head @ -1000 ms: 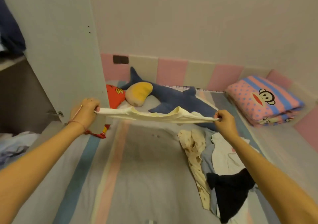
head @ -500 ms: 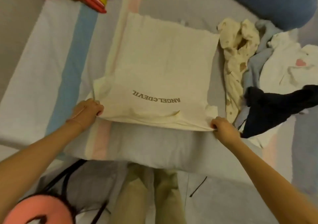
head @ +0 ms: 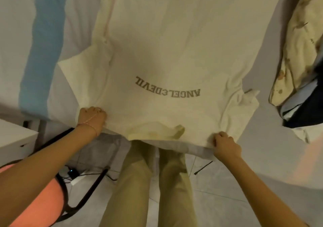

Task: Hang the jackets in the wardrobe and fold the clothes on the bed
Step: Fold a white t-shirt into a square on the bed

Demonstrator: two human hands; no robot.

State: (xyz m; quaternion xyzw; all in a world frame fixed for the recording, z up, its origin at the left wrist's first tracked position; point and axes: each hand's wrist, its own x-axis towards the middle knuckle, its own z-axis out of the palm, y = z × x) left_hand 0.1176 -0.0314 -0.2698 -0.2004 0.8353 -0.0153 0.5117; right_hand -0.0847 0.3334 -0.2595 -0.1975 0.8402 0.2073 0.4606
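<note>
Folding step: left grip (head: 91,120) and right grip (head: 225,147) each pinch the cream T-shirt (head: 166,43) at its shoulders. It lies flat on the bed (head: 14,34) beyond them. The next move is probably folding its sides inward.

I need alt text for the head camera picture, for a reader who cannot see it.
The left hand and right hand grip the shoulders of a cream T-shirt spread flat on a striped bed, its collar toward the person. A pile of unfolded clothes lies to its right; beige trousers and an orange stool show below.
</note>
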